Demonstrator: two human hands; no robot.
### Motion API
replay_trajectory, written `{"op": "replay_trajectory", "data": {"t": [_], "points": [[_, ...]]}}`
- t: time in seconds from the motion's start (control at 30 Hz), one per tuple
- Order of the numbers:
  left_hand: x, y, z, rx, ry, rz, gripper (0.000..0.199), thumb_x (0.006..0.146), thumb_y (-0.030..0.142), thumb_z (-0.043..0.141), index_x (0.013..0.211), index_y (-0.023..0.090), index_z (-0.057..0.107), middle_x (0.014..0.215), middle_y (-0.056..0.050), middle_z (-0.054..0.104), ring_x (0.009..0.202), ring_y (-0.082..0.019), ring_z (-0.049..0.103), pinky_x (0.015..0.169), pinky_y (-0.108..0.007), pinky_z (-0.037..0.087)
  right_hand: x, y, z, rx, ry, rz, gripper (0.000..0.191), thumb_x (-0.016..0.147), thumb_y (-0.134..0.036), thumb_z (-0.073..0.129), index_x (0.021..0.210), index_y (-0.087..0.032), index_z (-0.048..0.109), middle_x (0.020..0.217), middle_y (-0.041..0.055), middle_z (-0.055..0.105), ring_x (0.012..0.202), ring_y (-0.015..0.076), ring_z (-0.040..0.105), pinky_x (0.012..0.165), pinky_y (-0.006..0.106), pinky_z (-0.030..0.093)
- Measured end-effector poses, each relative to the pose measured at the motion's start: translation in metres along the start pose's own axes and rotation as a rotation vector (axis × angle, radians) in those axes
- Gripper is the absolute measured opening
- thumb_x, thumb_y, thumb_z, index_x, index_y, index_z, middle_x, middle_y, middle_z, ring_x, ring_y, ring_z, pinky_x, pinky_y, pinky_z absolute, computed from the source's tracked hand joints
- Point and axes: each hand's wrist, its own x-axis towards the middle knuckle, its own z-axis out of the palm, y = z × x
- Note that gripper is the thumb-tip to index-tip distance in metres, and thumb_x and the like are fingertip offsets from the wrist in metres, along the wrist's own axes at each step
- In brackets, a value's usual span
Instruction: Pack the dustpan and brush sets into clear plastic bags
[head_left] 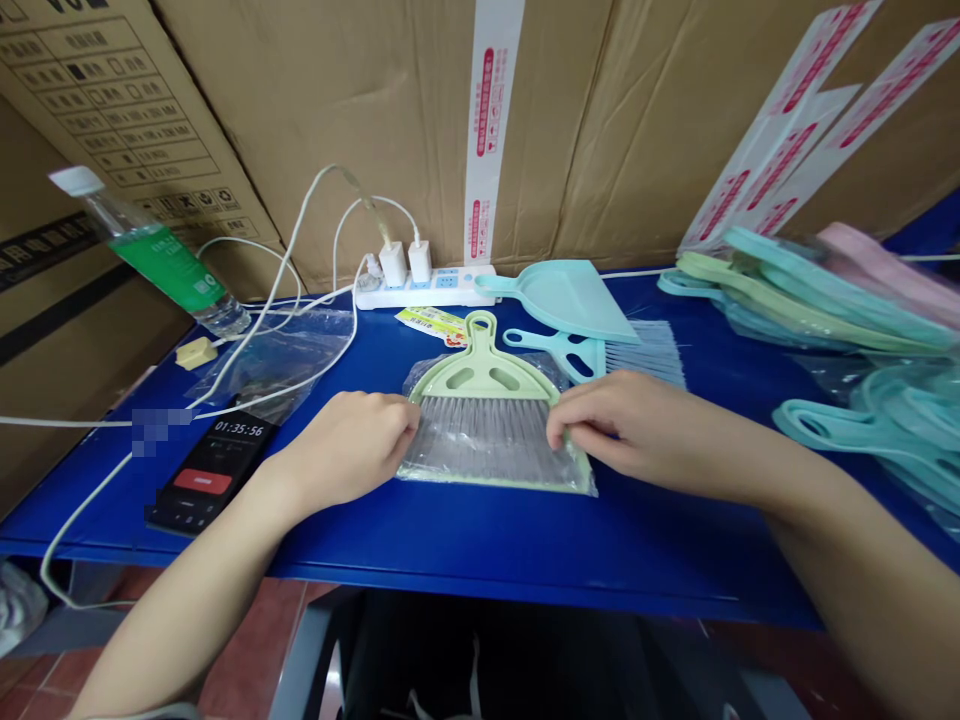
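Note:
A pale green dustpan [431,375] lies flat in front of me with a matching hand brush [484,385] nested on it, handle pointing away. Clear plastic bag film [487,465] wraps the set, and its handle sticks out past the wrinkled film. My left hand [365,440] is closed at the left edge of the bag, fingertips mostly hidden. At the right edge, my right hand [600,418] has its fingers curled onto the film. Just beyond lie a light blue dustpan [566,300] and a light blue brush [577,352], both unwrapped.
Bagged dustpan sets [832,300] pile up at the right of the blue table [600,550]. A power strip [457,290] with chargers, a small card [431,323], a water bottle [169,260] and a phone [217,470] occupy the back and left. White cables [262,325] loop across the left side.

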Motion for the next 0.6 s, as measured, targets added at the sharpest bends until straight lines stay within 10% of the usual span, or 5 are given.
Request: {"op": "replay_trajectory", "data": {"t": [0.6], "points": [[0.001, 0.002, -0.001, -0.021, -0.019, -0.030, 0.021, 0.086, 0.011, 0.042, 0.077, 0.020, 0.059, 0.082, -0.002, 0.071, 0.078, -0.022, 0.069, 0.065, -0.031, 0.042, 0.004, -0.010, -0.001, -0.167, -0.135, 0.217, 0.024, 0.080, -0.011, 0.041, 0.058, -0.021, 0.045, 0.060, -0.0020, 0.058, 0.057, 0.0147, 0.048, 0.056, 0.029, 0.027]]}}
